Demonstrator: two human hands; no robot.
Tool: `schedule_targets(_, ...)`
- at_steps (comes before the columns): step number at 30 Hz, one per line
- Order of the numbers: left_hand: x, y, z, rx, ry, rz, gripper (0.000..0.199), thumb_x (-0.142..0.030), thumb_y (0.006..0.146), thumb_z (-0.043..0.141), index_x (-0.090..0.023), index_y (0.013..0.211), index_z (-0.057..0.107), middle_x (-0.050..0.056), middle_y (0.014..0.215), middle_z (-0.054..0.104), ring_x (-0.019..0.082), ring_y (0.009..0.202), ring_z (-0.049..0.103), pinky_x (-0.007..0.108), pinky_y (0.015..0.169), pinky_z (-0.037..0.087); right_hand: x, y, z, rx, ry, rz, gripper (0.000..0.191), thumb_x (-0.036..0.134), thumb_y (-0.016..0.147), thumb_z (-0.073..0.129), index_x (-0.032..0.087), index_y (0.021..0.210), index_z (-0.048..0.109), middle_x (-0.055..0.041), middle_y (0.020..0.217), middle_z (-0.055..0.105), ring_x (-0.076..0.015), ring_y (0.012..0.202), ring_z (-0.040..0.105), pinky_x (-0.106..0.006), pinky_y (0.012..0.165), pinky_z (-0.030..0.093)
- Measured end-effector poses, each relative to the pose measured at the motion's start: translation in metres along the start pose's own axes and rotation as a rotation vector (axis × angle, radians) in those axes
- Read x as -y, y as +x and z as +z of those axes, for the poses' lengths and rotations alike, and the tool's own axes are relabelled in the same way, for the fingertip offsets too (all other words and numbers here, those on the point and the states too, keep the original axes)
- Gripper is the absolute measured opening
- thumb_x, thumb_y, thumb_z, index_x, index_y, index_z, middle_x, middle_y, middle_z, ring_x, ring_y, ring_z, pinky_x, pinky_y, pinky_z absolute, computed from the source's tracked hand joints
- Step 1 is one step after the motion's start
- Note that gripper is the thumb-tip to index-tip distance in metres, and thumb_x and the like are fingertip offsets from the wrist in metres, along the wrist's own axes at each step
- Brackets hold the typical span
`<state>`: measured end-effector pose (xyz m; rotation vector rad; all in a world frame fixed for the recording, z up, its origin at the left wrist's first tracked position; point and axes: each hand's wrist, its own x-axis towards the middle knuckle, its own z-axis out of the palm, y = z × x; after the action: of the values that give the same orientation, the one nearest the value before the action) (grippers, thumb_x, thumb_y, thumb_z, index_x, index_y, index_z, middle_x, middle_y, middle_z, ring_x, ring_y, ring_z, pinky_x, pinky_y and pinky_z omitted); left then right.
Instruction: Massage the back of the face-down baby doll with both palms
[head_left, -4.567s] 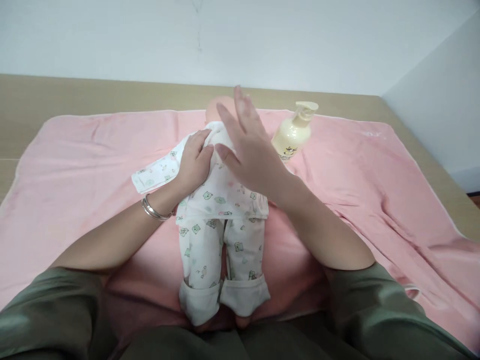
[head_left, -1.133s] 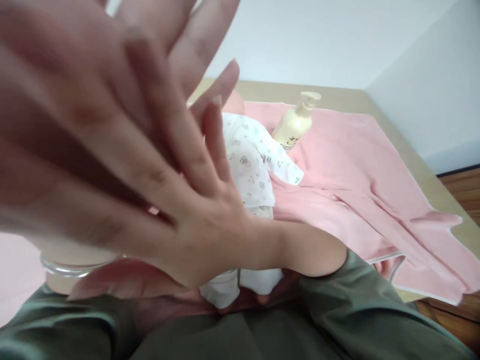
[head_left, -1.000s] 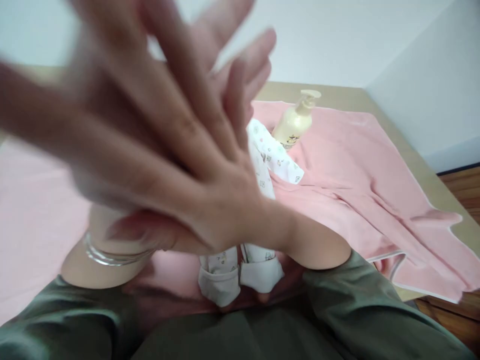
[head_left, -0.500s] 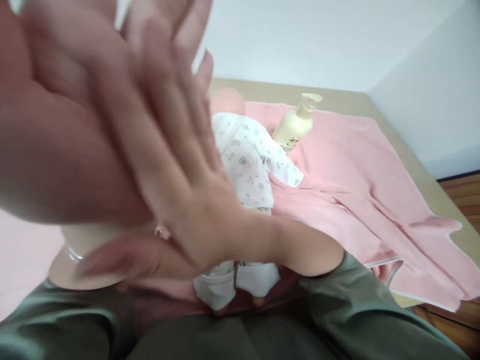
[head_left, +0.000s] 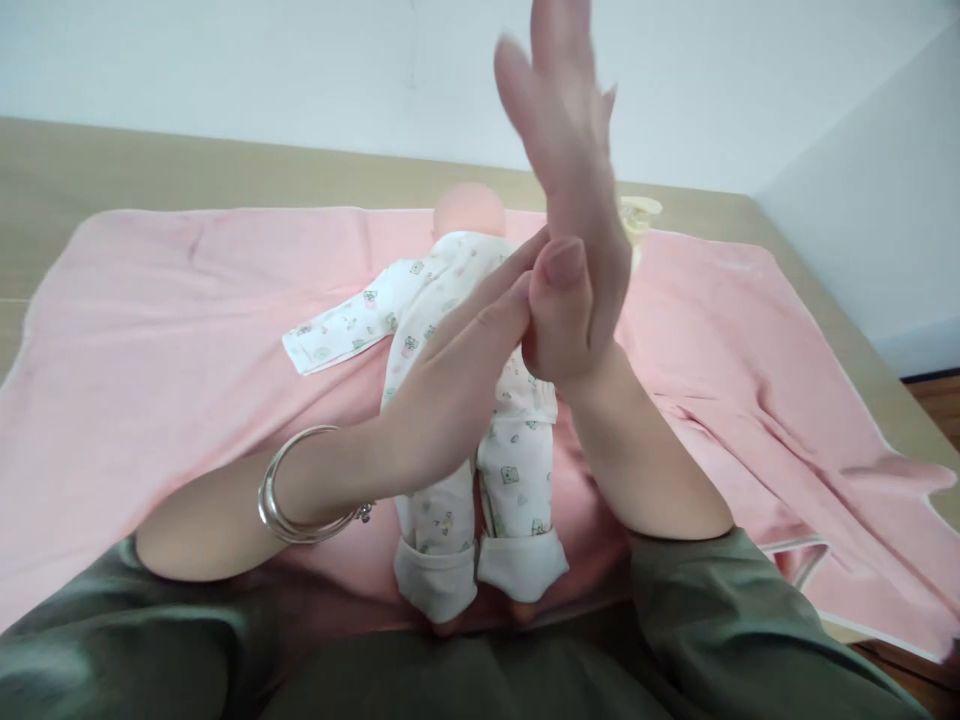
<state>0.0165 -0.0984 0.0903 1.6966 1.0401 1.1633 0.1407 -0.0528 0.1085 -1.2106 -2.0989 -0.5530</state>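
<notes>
My left hand (head_left: 457, 390), with its fingers stretched out, lies against the palm side of my right hand (head_left: 581, 240). The right one stands upright, its fingers extended and its upper part blurred by motion. Neither hand shows anything held. Beneath them a baby doll (head_left: 517, 470) in a white printed top and trousers lies on a pink blanket (head_left: 187, 300); my hands and forearms hide part of its body. Behind my right hand, a pale yellow pump bottle (head_left: 641, 210) shows only its top and a strip of its side.
The blanket covers most of a light wooden tabletop (head_left: 225, 170), with folds at the right. A pale wall (head_left: 262, 70) rises behind the table. My left wrist wears a silver bracelet (head_left: 274, 500). Brown wooden flooring (head_left: 937, 405) shows at the right edge.
Both hands were close to the camera at the left, overlapping and blurred. They have moved right and away from the camera, uncovering the doll's left-side sleeve and the bracelet, and covering most of the bottle.
</notes>
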Motion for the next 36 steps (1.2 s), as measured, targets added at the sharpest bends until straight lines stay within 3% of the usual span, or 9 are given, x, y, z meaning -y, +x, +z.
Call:
schedule_targets(3,0.023,0.019,-0.005,-0.083,-0.286,0.081,0.024,-0.03,0.107,0.043,-0.025,0.116,0.065,0.001,0.152,0.064,0.021,0.152,0.053,0.04,0.13,0.046,-0.015,-0.015,0.042,0.099,0.25,0.105,0.057,0.03,0.113,0.021,0.009,0.165,0.031,-0.0151,0.177,0.027,-0.0192,0.168,0.018,-0.039,0.138,0.022)
schedule_targets(6,0.066,0.048,-0.013,-0.295,0.002,0.015,0.036,-0.024,0.107,0.044,-0.02,0.14,0.057,0.005,0.168,0.048,0.018,0.16,0.039,0.037,0.136,0.034,-0.014,-0.027,0.074,0.355,0.314,0.24,0.06,0.022,0.107,0.04,0.01,0.166,0.033,-0.0119,0.179,0.023,-0.0226,0.169,0.015,-0.043,0.14,0.022)
schedule_targets(12,0.127,0.074,-0.012,-0.381,0.201,-0.013,0.034,-0.02,0.101,0.043,-0.023,0.12,0.071,0.005,0.135,0.075,0.022,0.129,0.068,0.039,0.119,0.054,-0.011,-0.039,0.092,0.502,0.393,0.129,0.07,0.013,0.095,0.038,0.008,0.165,0.037,-0.0082,0.175,0.033,-0.0241,0.168,0.021,-0.051,0.141,0.017)
schedule_targets(16,0.136,0.074,-0.013,-0.335,0.355,0.023,0.037,-0.015,0.091,0.048,-0.022,0.117,0.074,0.007,0.131,0.076,0.026,0.126,0.067,0.042,0.118,0.053,-0.038,-0.036,0.103,0.532,0.416,0.144,0.063,0.023,0.101,0.038,0.013,0.163,0.042,-0.0066,0.174,0.035,-0.0238,0.167,0.023,-0.054,0.14,0.016)
schedule_targets(19,0.141,0.077,-0.017,-0.305,0.426,0.019,0.037,-0.017,0.087,0.054,-0.022,0.118,0.074,0.008,0.132,0.075,0.029,0.127,0.066,0.046,0.12,0.05,-0.049,-0.034,0.106,0.542,0.4,0.227,0.065,0.035,0.105,0.039,0.009,0.164,0.038,-0.0131,0.177,0.028,-0.0277,0.168,0.02,-0.056,0.139,0.018)
schedule_targets(24,0.147,0.075,-0.015,-0.383,0.422,-0.014,0.035,-0.022,0.087,0.053,-0.021,0.116,0.073,0.009,0.129,0.076,0.028,0.124,0.066,0.045,0.117,0.051,-0.014,-0.046,0.085,0.568,0.269,0.282,0.07,0.035,0.108,0.037,-0.006,0.164,0.03,-0.0277,0.174,0.025,-0.0389,0.166,0.021,-0.061,0.137,0.021)
schedule_targets(28,0.146,0.071,-0.013,-0.394,0.371,-0.031,0.036,-0.019,0.09,0.049,-0.021,0.118,0.072,0.008,0.132,0.074,0.026,0.127,0.065,0.045,0.119,0.049,0.005,-0.049,0.073,0.567,0.23,0.109,0.062,0.022,0.106,0.035,-0.003,0.162,0.038,-0.0224,0.175,0.029,-0.0343,0.167,0.021,-0.053,0.14,0.017)
schedule_targets(31,0.146,0.071,-0.014,-0.378,0.362,-0.053,0.035,-0.018,0.093,0.048,-0.022,0.117,0.072,0.006,0.129,0.075,0.025,0.124,0.065,0.046,0.118,0.049,-0.017,-0.039,0.082,0.614,0.314,0.003,0.06,0.026,0.106,0.037,0.007,0.164,0.04,-0.012,0.176,0.031,-0.027,0.168,0.02,-0.051,0.141,0.013)
schedule_targets(36,0.151,0.072,-0.016,-0.373,0.405,0.009,0.034,-0.02,0.089,0.051,-0.024,0.116,0.071,0.006,0.13,0.076,0.027,0.126,0.066,0.044,0.116,0.052,-0.049,-0.032,0.101,0.626,0.38,0.155,0.073,0.042,0.104,0.047,0.011,0.168,0.031,-0.0123,0.179,0.021,-0.0319,0.169,0.015,-0.059,0.139,0.015)
